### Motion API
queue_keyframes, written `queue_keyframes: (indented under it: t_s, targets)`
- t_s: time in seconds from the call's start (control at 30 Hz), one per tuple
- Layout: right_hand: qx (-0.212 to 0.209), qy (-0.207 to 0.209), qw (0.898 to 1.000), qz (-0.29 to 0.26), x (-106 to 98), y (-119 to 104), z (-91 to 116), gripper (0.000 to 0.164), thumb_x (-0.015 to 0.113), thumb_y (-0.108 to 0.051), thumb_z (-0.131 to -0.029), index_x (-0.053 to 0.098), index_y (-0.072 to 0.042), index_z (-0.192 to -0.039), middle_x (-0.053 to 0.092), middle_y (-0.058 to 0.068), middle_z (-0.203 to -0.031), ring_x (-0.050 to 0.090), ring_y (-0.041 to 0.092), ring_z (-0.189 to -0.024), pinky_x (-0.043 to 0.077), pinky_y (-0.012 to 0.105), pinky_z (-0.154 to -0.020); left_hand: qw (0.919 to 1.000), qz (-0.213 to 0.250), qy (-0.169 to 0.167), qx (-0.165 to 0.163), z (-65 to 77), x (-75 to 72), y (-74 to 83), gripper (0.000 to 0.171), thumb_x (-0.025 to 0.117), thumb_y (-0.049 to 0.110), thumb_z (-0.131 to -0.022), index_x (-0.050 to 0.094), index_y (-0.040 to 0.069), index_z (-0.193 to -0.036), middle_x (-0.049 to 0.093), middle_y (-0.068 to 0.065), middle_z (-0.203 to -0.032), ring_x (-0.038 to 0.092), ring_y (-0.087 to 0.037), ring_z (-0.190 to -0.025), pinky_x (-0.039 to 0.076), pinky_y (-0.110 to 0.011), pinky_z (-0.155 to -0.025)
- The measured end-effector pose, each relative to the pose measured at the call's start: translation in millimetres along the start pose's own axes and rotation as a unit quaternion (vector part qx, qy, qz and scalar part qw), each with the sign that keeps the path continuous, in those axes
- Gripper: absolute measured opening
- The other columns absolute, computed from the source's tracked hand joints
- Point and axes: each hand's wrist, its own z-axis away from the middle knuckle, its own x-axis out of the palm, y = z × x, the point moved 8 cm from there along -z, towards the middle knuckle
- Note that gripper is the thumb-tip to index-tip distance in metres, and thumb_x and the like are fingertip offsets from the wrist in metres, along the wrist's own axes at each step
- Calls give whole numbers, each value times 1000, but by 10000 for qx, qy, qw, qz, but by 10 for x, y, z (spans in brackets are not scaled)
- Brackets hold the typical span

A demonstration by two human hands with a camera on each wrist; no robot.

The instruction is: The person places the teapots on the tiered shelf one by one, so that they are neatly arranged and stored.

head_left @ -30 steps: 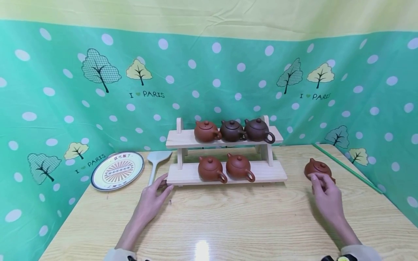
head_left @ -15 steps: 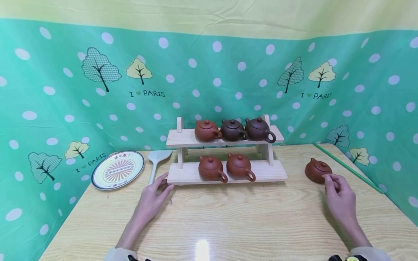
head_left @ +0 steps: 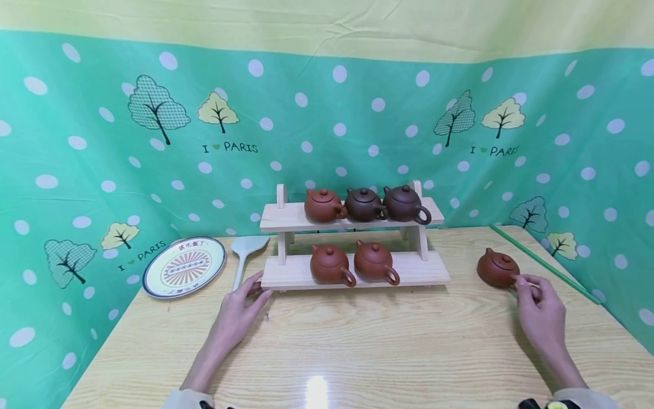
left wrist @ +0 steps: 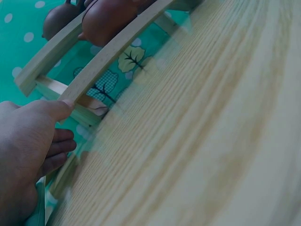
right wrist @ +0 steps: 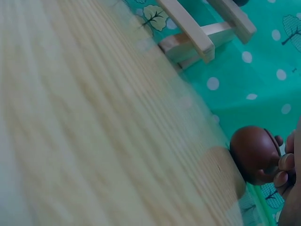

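My right hand (head_left: 543,309) is at the handle side of a reddish-brown teapot (head_left: 497,269), which sits on the table to the right. Thumb and fingertips pinch its handle, as the right wrist view also shows on the teapot (right wrist: 254,153). At the left end of a two-tier wooden shelf (head_left: 429,271), my left hand (head_left: 236,318) grips the lower board's corner, its thumb on the front edge. In the left wrist view the other fingers (left wrist: 61,147) hang below the board. Two reddish teapots (head_left: 329,264) stand on the lower tier. The upper tier bears a reddish teapot (head_left: 323,205) and two dark ones (head_left: 363,205).
On the left lie a patterned plate (head_left: 184,268) and a pale spatula (head_left: 248,245). A green stick (head_left: 546,262) lies along the table's right edge. Behind the wooden table (head_left: 357,341) hangs a green dotted curtain (head_left: 337,130).
My right hand has shifted right, from in front of the teapot's body to its handle. The teapot has barely moved. My left hand stays at the shelf.
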Motion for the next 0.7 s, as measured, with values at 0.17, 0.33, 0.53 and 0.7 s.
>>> queue_keyframes:
  t_s: [0.17,0.33,0.53,0.7]
  targets:
    - [22,44,10000,-10,-19,21,-6,22,52,-26,-109,58,-6,-117,51,-3,-63,39,9,-53,30,25,-49,10000,-14,0,-21,2,-5,-4,51,75,19,-98,58,-2,-142,72,-23,-118,69,-38,-112,53,-55,-99]
    - [57,85,9999,82,-29,52,-9,17,52,-29,-109,56,-13,-114,44,-2,-61,36,11,-50,28,28,-48,10000,14,-10,-19,1,-4,-4,52,75,19,-98,57,-2,-142,72,-23,-118,70,-37,-111,53,-55,-99]
    - [161,81,9997,164,-21,113,-21,20,52,-31,-109,55,-13,-115,41,1,-61,35,14,-50,27,30,-49,10000,-8,0,-4,3,-1,-14,52,75,19,-98,57,-2,-142,72,-23,-118,70,-37,-111,53,-55,-99]
    - [280,20,9991,325,-25,172,-31,30,50,-33,-109,54,-6,-122,44,3,-63,37,15,-52,28,29,-49,10000,15,2,25,4,1,-16,52,75,19,-98,57,-2,-142,72,-23,-118,70,-37,-111,54,-54,-98]
